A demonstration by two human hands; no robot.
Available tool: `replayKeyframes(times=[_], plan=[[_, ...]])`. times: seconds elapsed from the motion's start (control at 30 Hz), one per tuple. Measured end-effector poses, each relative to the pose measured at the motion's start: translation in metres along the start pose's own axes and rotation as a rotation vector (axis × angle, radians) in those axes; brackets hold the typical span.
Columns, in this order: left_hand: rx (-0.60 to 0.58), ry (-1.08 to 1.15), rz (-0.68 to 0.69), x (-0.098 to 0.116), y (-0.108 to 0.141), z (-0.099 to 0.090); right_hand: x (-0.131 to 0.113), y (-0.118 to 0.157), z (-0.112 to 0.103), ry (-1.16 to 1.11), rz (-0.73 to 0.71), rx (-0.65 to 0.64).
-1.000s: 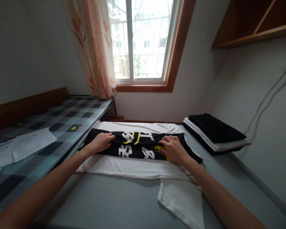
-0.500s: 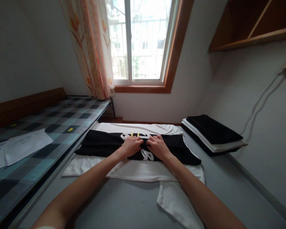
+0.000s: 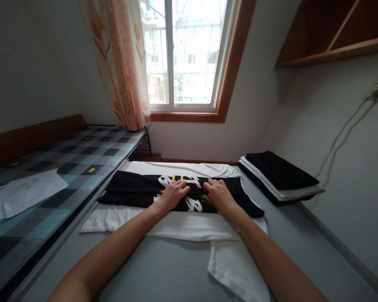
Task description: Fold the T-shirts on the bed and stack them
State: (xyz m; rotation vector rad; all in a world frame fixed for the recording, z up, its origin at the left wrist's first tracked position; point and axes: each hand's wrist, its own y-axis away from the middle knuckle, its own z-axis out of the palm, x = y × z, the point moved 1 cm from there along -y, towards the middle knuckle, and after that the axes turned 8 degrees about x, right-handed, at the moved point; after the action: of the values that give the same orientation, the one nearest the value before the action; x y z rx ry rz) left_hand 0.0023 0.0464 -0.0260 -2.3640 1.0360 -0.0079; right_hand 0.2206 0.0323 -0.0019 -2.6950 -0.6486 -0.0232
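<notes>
On the grey surface [image 3: 164, 268], black printed cloth [image 3: 195, 193] is laid directly beneath the left fingers [image 3: 182, 185] and right fingers [image 3: 210, 184], atop white fabric [image 3: 192, 230]. Both are curled; whether cloth is pinched cannot be told.

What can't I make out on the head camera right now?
Head view:
White cloth: middle hidden under the black cloth.
Its print: partly covered by the left hand and right hand.
White flap: cut off by the bottom edge.
Papers: text too small; cut off by left edge.
</notes>
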Motion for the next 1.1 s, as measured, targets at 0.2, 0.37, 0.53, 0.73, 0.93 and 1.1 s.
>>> replayKeyframes(times=[0.2,0.37,0.53,0.73,0.93,1.1], plan=[[0.012,0.011,-0.030,0.001,0.001,0.001,0.049,0.025,-0.008,0.145,0.202,-0.022],[0.014,0.061,-0.088,0.000,0.002,0.002,0.082,0.039,-0.010,0.165,0.388,-0.086],[0.072,0.252,-0.172,-0.002,0.005,0.001,0.101,0.049,-0.013,0.066,0.496,-0.166],[0.128,0.326,-0.236,0.001,0.003,0.001,0.077,0.033,-0.017,0.019,0.451,0.230],[0.117,0.326,-0.300,0.002,0.003,0.001,0.028,0.009,0.020,-0.118,0.223,0.172],[-0.105,0.286,-0.515,-0.010,0.004,0.007,0.027,0.013,0.039,-0.026,0.314,-0.094]])
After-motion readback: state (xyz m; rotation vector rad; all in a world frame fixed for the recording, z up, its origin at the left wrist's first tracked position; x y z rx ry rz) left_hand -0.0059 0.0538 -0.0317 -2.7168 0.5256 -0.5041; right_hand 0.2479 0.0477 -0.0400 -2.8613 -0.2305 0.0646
